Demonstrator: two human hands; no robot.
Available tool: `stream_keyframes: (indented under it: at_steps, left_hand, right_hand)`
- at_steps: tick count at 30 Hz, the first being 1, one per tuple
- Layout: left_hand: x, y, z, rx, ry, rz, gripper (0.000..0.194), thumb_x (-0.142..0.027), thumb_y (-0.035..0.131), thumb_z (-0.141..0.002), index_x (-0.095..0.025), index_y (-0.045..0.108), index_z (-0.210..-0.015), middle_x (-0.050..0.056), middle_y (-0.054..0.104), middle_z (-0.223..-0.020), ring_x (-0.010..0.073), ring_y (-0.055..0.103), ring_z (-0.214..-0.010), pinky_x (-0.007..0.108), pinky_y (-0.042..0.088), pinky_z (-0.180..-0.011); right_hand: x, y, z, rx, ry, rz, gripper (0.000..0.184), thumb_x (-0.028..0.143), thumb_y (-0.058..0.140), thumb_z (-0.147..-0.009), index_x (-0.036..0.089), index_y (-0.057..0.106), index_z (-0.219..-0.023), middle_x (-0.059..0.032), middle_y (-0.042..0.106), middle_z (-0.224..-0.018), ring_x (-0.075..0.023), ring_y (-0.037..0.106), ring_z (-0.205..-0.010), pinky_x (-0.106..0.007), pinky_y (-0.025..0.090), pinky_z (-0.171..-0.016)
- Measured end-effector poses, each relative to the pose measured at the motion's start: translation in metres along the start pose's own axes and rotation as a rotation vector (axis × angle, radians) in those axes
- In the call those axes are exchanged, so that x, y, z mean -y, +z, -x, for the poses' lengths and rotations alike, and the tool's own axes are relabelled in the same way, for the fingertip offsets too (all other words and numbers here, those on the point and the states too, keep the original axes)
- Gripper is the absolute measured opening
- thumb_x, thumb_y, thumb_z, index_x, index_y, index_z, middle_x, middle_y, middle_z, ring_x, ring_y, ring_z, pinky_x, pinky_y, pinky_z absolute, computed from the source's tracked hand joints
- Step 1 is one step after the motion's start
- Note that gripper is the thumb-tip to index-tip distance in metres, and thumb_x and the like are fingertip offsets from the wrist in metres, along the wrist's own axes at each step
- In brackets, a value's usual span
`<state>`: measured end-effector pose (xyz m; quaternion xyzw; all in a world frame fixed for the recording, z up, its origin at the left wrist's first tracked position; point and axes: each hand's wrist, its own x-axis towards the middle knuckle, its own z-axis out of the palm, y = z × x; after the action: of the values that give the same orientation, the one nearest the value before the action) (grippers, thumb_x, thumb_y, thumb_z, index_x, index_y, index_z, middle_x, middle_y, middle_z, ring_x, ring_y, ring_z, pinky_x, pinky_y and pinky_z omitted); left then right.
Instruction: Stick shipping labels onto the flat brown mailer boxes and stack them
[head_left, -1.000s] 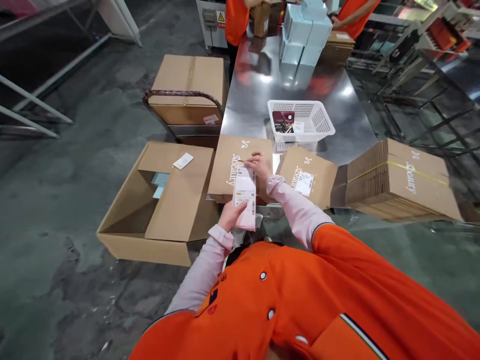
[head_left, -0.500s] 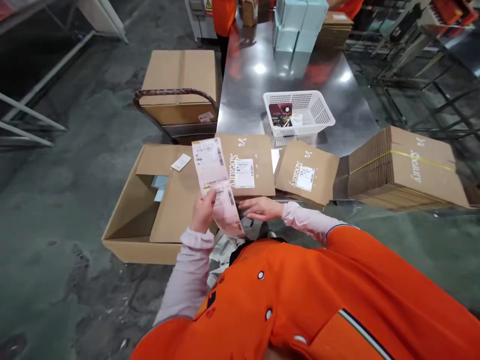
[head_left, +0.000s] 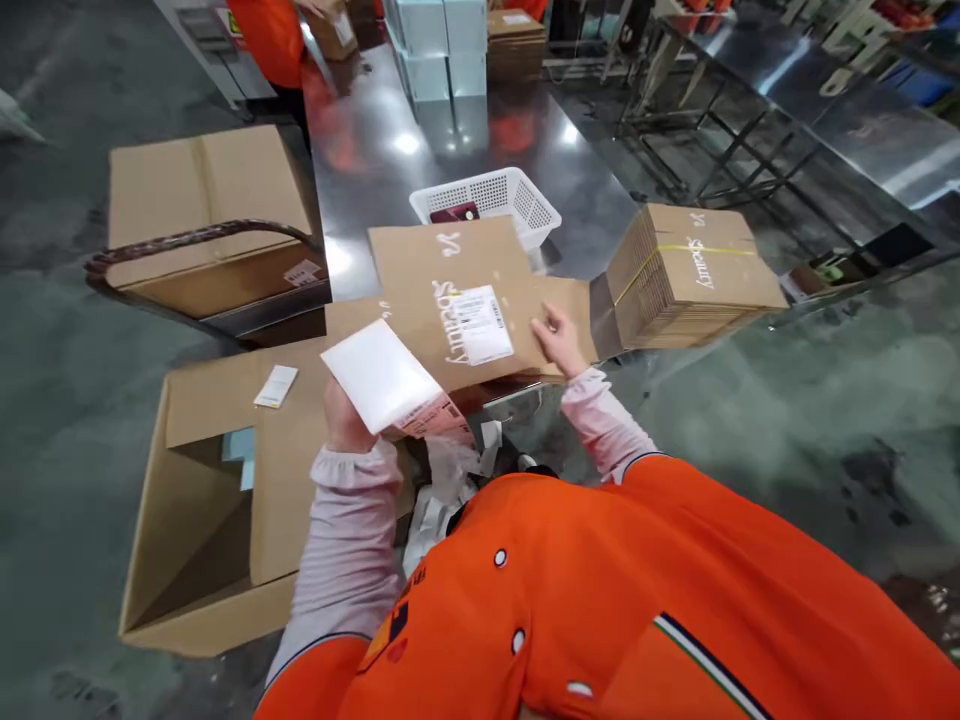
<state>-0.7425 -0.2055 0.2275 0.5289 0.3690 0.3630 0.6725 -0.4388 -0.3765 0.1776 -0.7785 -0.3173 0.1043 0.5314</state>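
In the head view my left hand (head_left: 347,415) is closed on a strip of shipping labels (head_left: 382,375). The strip's white side faces up and its printed pinkish end hangs toward my body. My right hand (head_left: 561,340) grips the right edge of a flat cardboard mailer (head_left: 409,290) printed with white lettering. On that mailer sits a printed shipping label (head_left: 480,325). It overlaps another brown mailer (head_left: 352,316) on its left and a further cardboard piece (head_left: 574,300) on its right, beneath my right hand.
A white basket (head_left: 541,212) with dark red cards stands on the steel table (head_left: 600,180). To the right is a strapped stack of mailers (head_left: 697,265). An open carton (head_left: 202,615) is at lower left, and a cart with a large box (head_left: 202,190) stands behind it. Another person's orange sleeve (head_left: 266,40) shows at the back.
My right hand has taken hold of the labelled mailer and shifted it right, over the other one, uncovering a mailer beneath. The label strip has flipped white side up. The view has turned right.
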Motion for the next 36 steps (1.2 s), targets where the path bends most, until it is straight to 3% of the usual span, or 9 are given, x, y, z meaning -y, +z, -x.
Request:
stream_keyframes:
  at_steps: [3,7,9,12,14,17,28,31,36]
  left_hand:
    - [0.004,0.022,0.027,0.058,0.065,0.138,0.033,-0.056,0.065,-0.078,-0.029,0.069,-0.096,0.006,0.071,-0.108,0.0289,0.059,-0.120,0.039,0.055,-0.093]
    - [0.022,0.051,0.056,0.037,-0.062,0.078,0.040,-0.059,0.066,-0.075,-0.021,0.068,-0.088,0.011,0.072,-0.094,0.0321,0.064,-0.108,0.038,0.056,-0.084]
    - [0.030,0.056,0.067,0.057,-0.075,-0.022,0.039,-0.053,0.076,-0.067,-0.017,0.067,-0.080,0.011,0.072,-0.090,0.0321,0.065,-0.102,0.037,0.055,-0.084]
    - [0.033,0.048,0.078,0.111,0.028,-0.085,0.046,-0.037,0.086,-0.056,-0.016,0.069,-0.093,0.011,0.070,-0.109,0.0289,0.063,-0.108,0.033,0.050,-0.092]
    - [0.031,0.037,0.082,0.094,0.090,-0.029,0.053,-0.035,0.085,-0.059,-0.017,0.069,-0.106,0.010,0.068,-0.119,0.0260,0.062,-0.110,0.031,0.049,-0.094]
    - [0.030,0.024,0.084,0.015,0.071,0.001,0.040,-0.043,0.080,-0.066,-0.013,0.073,-0.092,0.010,0.073,-0.097,0.0228,0.066,-0.091,0.030,0.051,-0.084]
    - [0.053,0.040,0.077,-0.424,0.125,-0.013,0.045,-0.047,0.076,-0.071,-0.018,0.048,-0.052,-0.005,0.044,-0.049,0.0087,0.044,-0.051,0.020,0.037,-0.052]
    - [0.067,0.028,0.057,-0.283,-0.037,0.102,0.034,-0.042,0.083,-0.063,-0.015,0.066,-0.076,0.001,0.065,-0.067,0.0141,0.060,-0.065,0.024,0.048,-0.063]
    - [0.118,-0.002,0.069,-0.051,-0.393,0.257,0.058,-0.036,0.091,-0.048,-0.010,0.072,-0.097,0.014,0.074,-0.098,0.0287,0.070,-0.090,0.038,0.055,-0.082]
  right_hand:
    - [0.000,-0.046,0.002,-0.032,0.066,0.300,0.079,0.051,0.068,-0.080,0.006,0.045,-0.141,-0.0263,0.045,-0.143,-0.0356,0.043,-0.135,-0.056,0.034,-0.112]
    - [0.042,-0.002,0.050,0.381,-0.221,0.352,0.120,0.049,0.090,-0.051,0.007,0.035,-0.148,-0.0264,0.037,-0.149,-0.0406,0.033,-0.141,-0.056,0.030,-0.115]
    - [0.064,0.038,0.083,0.500,-0.386,0.177,0.100,0.051,0.084,-0.063,0.015,0.042,-0.146,-0.0181,0.045,-0.146,-0.0334,0.040,-0.137,-0.048,0.034,-0.115]
    - [0.083,0.076,0.117,0.476,-0.318,-0.099,0.046,0.049,0.057,-0.090,0.019,0.064,-0.124,-0.0114,0.065,-0.124,-0.0240,0.060,-0.115,-0.039,0.047,-0.103]
    - [0.087,0.081,0.122,0.589,-0.224,-0.229,0.043,0.050,0.057,-0.089,0.016,0.070,-0.114,-0.0096,0.070,-0.113,-0.0223,0.066,-0.103,-0.036,0.053,-0.095]
    - [0.093,0.074,0.108,0.822,-0.179,-0.277,0.054,0.050,0.077,-0.071,0.016,0.071,-0.112,-0.0067,0.074,-0.106,-0.0224,0.069,-0.095,-0.033,0.056,-0.085]
    - [0.118,0.097,0.076,0.648,-0.318,-0.048,0.028,0.043,0.070,-0.081,0.018,0.079,-0.090,-0.0040,0.075,-0.080,-0.0162,0.065,-0.070,-0.027,0.050,-0.066]
    - [0.107,0.133,0.049,0.584,-0.340,-0.029,0.020,0.037,0.073,-0.079,0.018,0.078,-0.084,-0.0060,0.073,-0.092,-0.0173,0.067,-0.085,-0.028,0.052,-0.079]
    - [0.089,0.197,-0.018,0.383,-0.262,0.316,0.025,0.036,0.072,-0.079,0.017,0.076,-0.095,-0.0093,0.058,-0.131,-0.0224,0.054,-0.119,-0.037,0.041,-0.106]
